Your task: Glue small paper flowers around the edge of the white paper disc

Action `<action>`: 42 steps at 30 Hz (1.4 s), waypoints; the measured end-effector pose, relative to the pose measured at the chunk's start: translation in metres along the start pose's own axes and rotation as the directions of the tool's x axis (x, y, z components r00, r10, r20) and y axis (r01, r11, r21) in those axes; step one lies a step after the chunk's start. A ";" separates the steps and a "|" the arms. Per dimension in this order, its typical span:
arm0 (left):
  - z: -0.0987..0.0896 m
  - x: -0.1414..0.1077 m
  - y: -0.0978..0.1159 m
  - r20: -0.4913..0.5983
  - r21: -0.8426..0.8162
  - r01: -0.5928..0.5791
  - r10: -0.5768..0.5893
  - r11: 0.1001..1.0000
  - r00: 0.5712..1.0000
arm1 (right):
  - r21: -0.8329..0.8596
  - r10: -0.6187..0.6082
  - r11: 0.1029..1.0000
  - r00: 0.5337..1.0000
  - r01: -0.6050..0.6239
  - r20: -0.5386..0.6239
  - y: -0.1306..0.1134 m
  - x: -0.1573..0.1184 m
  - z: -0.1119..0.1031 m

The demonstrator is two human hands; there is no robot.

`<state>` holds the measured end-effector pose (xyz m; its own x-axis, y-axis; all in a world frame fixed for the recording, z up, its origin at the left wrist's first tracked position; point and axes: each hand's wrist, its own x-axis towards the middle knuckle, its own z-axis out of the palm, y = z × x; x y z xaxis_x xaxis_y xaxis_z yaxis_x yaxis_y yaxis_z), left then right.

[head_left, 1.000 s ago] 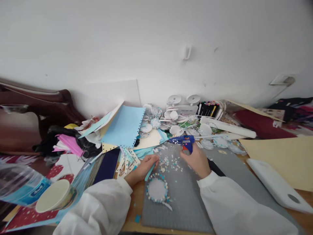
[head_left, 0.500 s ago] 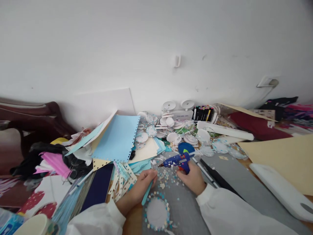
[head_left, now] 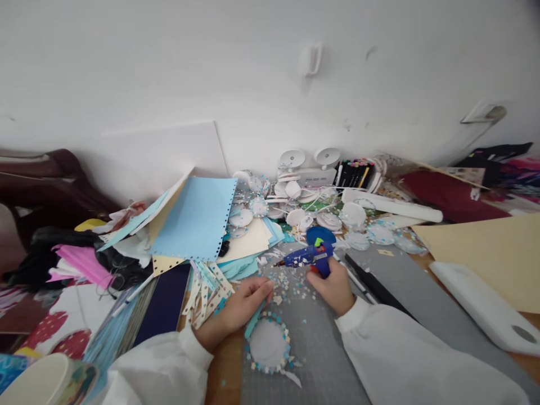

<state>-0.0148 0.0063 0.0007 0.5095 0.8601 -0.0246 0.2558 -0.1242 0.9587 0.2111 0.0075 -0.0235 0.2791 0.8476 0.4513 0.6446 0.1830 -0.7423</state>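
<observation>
My right hand [head_left: 335,286] is closed around the handle of a blue glue gun [head_left: 306,257]. The gun's nozzle points left, over the grey mat [head_left: 324,349]. In my closed left hand [head_left: 250,301] is a slim teal tool [head_left: 253,322], its kind unclear because the fingers hide part of it. Just below that hand lies a round pale disc [head_left: 268,344], ringed with small blue and cream star pieces. Loose star pieces [head_left: 291,284] are scattered between my hands. Behind the gun sits a round blue dish [head_left: 320,235].
Several decorated white discs [head_left: 353,216] crowd the back by the wall, near black markers [head_left: 353,173]. Blue punched paper [head_left: 196,216] and cut strips [head_left: 206,292] lie left. A black-handled tool [head_left: 375,287] and a white slab [head_left: 485,306] lie right; a cup [head_left: 46,379] stands front left.
The view has tilted down slightly, so the desk things sit higher. Both hands keep their holds; the teal tool's lower end now lies closer to the decorated disc's edge.
</observation>
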 end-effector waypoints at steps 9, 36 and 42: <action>-0.001 0.001 0.000 0.046 -0.004 -0.010 0.010 1.000 0.999 | 0.015 0.021 1.000 0.999 -0.021 -0.041 -0.001 0.003 -0.004; -0.004 0.001 0.011 0.046 -0.114 0.016 -0.011 0.993 0.999 | 0.020 0.037 0.999 0.999 -0.037 0.001 -0.005 0.003 -0.008; -0.004 0.000 0.011 0.045 -0.131 0.010 -0.004 0.991 0.999 | 0.007 0.032 0.999 0.999 -0.032 0.013 -0.005 0.003 -0.009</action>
<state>-0.0150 0.0070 0.0122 0.5449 0.8375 -0.0412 0.1514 -0.0499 0.9872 0.2148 0.0047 -0.0141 0.2898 0.8595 0.4209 0.6302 0.1596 -0.7598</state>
